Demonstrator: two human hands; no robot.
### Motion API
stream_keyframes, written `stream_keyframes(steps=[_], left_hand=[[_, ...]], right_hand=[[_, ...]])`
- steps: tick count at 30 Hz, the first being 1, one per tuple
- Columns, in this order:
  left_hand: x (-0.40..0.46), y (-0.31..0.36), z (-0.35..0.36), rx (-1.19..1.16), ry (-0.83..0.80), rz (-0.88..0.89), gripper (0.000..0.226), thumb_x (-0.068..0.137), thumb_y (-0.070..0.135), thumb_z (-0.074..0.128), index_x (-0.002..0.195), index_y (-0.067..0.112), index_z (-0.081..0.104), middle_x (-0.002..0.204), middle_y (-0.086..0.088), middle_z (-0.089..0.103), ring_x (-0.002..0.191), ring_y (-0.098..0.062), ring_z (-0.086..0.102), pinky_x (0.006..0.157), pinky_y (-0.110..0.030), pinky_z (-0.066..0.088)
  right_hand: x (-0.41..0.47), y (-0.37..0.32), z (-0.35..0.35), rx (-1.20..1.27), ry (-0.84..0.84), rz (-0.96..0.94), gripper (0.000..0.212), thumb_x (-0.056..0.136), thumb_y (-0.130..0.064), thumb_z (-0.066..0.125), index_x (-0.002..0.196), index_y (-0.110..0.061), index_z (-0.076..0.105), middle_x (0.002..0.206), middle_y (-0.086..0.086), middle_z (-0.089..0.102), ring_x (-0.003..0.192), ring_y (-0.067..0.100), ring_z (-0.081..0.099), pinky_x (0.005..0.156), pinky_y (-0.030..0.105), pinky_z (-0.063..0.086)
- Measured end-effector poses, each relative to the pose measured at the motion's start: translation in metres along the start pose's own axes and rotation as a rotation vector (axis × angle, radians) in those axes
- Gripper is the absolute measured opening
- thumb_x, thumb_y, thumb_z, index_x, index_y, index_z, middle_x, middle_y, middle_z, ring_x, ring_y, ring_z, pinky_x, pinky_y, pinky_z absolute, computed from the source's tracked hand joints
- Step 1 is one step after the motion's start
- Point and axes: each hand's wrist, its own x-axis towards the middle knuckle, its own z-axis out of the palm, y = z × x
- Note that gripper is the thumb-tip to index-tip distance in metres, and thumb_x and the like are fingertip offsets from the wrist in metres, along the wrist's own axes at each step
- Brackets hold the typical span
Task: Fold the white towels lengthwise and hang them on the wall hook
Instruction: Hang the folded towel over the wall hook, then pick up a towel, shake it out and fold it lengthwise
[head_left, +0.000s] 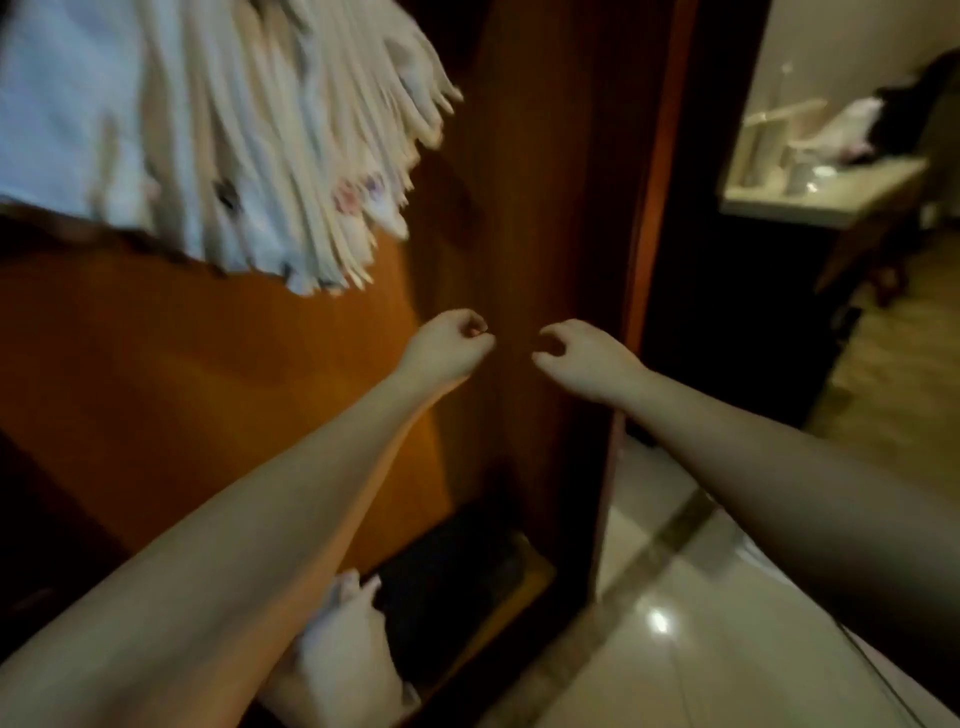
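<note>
Several white towels (223, 140) hang in a thick folded bunch at the upper left, against a brown wooden panel (218, 374). The hook that carries them is hidden. My left hand (447, 343) is below the bunch with its fingers curled into a fist, holding nothing. My right hand (576, 358) is a short way to its right, fingers curled too and holding nothing. Both hands are in front of the wooden panel, apart from the towels. A white cloth bundle (343, 654) lies low down beneath my left forearm.
A dark mat (457, 587) lies on the floor at the foot of the panel. Glossy pale tiles (675, 623) spread to the lower right. Through a doorway at the right, a counter (821, 192) holds cups and a white bag.
</note>
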Motion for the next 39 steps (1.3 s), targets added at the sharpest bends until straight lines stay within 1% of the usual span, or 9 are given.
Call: stream_keyframes(steps=[3,6,9,14,17,20,25,31,39], left_hand=[[-0.024,-0.019,0.085,0.104,-0.237,-0.05,0.049,0.095,0.045,0.057,0.139,0.025,0.053,0.142,-0.001,0.053,0.115,-0.028,0.062,0.098,-0.045,0.053],[-0.045,-0.033,0.163,0.187,-0.382,-0.02,0.053,0.096,0.045,0.056,0.144,0.023,0.049,0.148,-0.003,0.049,0.13,-0.028,0.051,0.108,-0.047,0.044],[-0.06,-0.039,0.241,0.263,-0.531,0.021,0.053,0.097,0.045,0.053,0.142,0.019,0.051,0.146,-0.006,0.051,0.13,-0.027,0.05,0.109,-0.043,0.04],[-0.08,-0.044,0.375,0.294,-0.739,-0.012,0.049,0.094,0.048,0.053,0.134,0.019,0.056,0.139,-0.005,0.055,0.125,-0.03,0.05,0.094,-0.038,0.039],[-0.075,-0.037,0.45,0.314,-0.835,-0.01,0.049,0.093,0.047,0.052,0.134,0.02,0.057,0.139,-0.003,0.054,0.125,-0.03,0.052,0.096,-0.037,0.041],[-0.058,-0.027,0.527,0.368,-0.926,-0.009,0.05,0.095,0.043,0.051,0.139,0.018,0.054,0.145,-0.005,0.05,0.128,-0.031,0.05,0.102,-0.038,0.041],[-0.031,-0.003,0.648,0.393,-0.991,-0.006,0.049,0.095,0.037,0.054,0.138,0.014,0.054,0.147,-0.007,0.048,0.127,-0.032,0.05,0.096,-0.034,0.041],[0.011,0.031,0.777,0.358,-1.032,0.09,0.05,0.096,0.036,0.052,0.141,0.016,0.051,0.148,-0.005,0.048,0.128,-0.03,0.05,0.101,-0.037,0.039],[0.103,0.048,0.948,0.363,-1.12,0.222,0.052,0.095,0.035,0.053,0.142,0.014,0.049,0.147,-0.007,0.048,0.132,-0.029,0.046,0.106,-0.039,0.035]], right_hand=[[-0.052,0.075,0.04,-0.076,-0.096,0.121,0.065,0.096,-0.054,0.05,0.15,-0.018,0.046,0.154,0.005,0.043,0.14,0.026,0.043,0.114,0.042,0.038],[-0.106,0.15,0.083,-0.127,-0.173,0.249,0.062,0.096,-0.054,0.047,0.148,-0.02,0.047,0.153,0.006,0.046,0.14,0.027,0.043,0.111,0.043,0.039],[-0.161,0.219,0.126,-0.152,-0.262,0.41,0.063,0.097,-0.05,0.052,0.15,-0.018,0.043,0.155,0.007,0.044,0.138,0.03,0.044,0.111,0.043,0.038],[-0.23,0.322,0.187,-0.107,-0.415,0.622,0.062,0.097,-0.045,0.053,0.15,-0.014,0.043,0.157,0.007,0.04,0.142,0.029,0.039,0.114,0.042,0.033],[-0.247,0.381,0.211,-0.062,-0.46,0.712,0.064,0.099,-0.046,0.052,0.153,-0.015,0.039,0.16,0.008,0.036,0.144,0.029,0.037,0.116,0.045,0.031],[-0.251,0.441,0.228,-0.024,-0.491,0.783,0.063,0.099,-0.045,0.052,0.152,-0.015,0.039,0.158,0.007,0.039,0.141,0.029,0.041,0.115,0.044,0.033],[-0.251,0.545,0.245,0.009,-0.543,0.856,0.061,0.098,-0.042,0.051,0.152,-0.016,0.04,0.157,0.007,0.041,0.139,0.031,0.043,0.113,0.044,0.034],[-0.226,0.669,0.262,0.002,-0.503,0.933,0.06,0.097,-0.036,0.051,0.152,-0.016,0.038,0.155,0.008,0.041,0.139,0.031,0.041,0.111,0.042,0.033],[-0.169,0.831,0.293,0.02,-0.437,1.081,0.061,0.097,-0.034,0.051,0.153,-0.017,0.035,0.158,0.006,0.037,0.139,0.031,0.041,0.11,0.044,0.034]])
